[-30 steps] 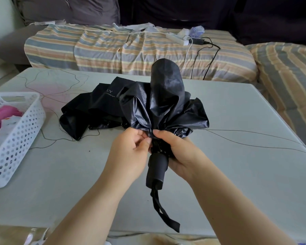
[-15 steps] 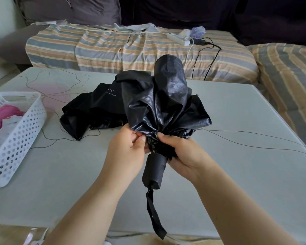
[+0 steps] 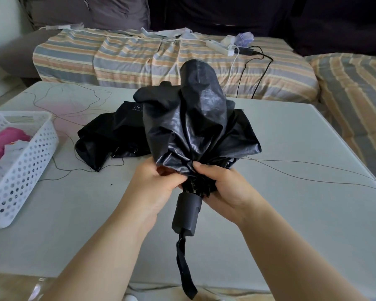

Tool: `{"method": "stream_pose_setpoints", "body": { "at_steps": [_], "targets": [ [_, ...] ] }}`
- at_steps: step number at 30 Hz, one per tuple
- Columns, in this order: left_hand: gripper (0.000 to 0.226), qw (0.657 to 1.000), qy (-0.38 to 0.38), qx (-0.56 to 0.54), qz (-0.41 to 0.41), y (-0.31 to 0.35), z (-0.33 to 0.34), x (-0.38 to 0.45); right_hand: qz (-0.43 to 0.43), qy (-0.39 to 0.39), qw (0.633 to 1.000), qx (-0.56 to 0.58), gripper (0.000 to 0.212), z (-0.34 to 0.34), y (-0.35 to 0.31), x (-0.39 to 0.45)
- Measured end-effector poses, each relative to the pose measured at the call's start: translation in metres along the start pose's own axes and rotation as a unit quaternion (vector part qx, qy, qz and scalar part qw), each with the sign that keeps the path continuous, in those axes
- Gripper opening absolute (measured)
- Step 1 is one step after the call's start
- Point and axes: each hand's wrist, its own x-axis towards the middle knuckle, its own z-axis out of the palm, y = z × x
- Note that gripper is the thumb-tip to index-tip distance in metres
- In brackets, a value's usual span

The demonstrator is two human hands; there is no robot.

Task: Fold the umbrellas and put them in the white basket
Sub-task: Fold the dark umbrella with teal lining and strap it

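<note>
The black umbrella point(image 3: 195, 127) is held above the bench point(image 3: 291, 213), its long axis running up and away from the person: handle point(image 3: 187, 211) nearest the body with the wrist strap point(image 3: 183, 268) dangling, canopy tip farthest. Both hands meet at the canopy's gathered lower edge, just above the handle. The left hand point(image 3: 154, 187) pinches a fold of fabric with curled fingers point(image 3: 163, 170); the right hand point(image 3: 221, 190) wraps the bunched cloth and ribs from the other side. Loose panels bulge above the hands, so the pleating looks unfinished. Part of the black fabric trails left onto the bench towards the white basket point(image 3: 30, 157), which stands at the left edge, nearer the left hand, and already holds something pink point(image 3: 4, 142) and pale.
</note>
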Motion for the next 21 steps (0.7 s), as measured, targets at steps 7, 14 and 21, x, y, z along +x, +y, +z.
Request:
{"method": "stream_pose_setpoints", "body": {
  "at_steps": [7,14,21],
  "targets": [
    [0.020,1.000,-0.013,0.022,0.002,-0.001,0.000,-0.002,-0.029,0.057,0.998,-0.013,0.018,0.008,0.006,0.003],
    [0.040,0.974,-0.079,0.078,-0.195,-0.008,0.008,-0.029,-0.100,0.141,0.985,-0.009,0.013,-0.003,-0.004,0.010],
    [0.040,0.972,-0.160,0.079,-0.152,-0.005,0.012,-0.037,-0.132,0.129,0.981,-0.050,0.028,-0.002,-0.015,0.005]
  ]
}}
